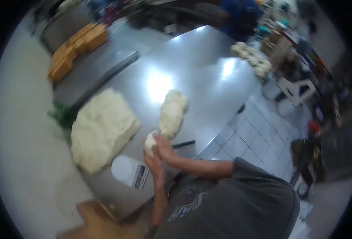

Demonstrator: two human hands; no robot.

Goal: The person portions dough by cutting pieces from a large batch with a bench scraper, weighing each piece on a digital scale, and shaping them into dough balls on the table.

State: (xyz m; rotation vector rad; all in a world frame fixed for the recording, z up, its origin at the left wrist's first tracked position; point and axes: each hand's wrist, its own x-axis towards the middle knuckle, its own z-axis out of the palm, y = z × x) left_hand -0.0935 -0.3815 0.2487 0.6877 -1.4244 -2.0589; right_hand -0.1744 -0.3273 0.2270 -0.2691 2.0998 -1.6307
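Note:
A piece of pale dough [150, 145] is held between my two hands above the steel table [202, 87]. My left hand [152, 159] is closed around its lower side, and my right hand [163, 147] is pressed against its right side. Just beyond my hands lies an elongated, lumpy strip of dough [173, 112]. A large slab of dough [102, 129] rests to the left. The white scale [123, 169] stands close to my left hand, its pan bare. A dark, thin tool [184, 143] lies beside my right wrist, partly hidden.
Several dough balls [252, 59] sit at the table's far right corner. Orange-brown blocks [78, 46] stand at the upper left, near a raised metal edge [108, 79]. A person in blue [240, 16] is at the back. Green material [60, 113] hangs by the left edge.

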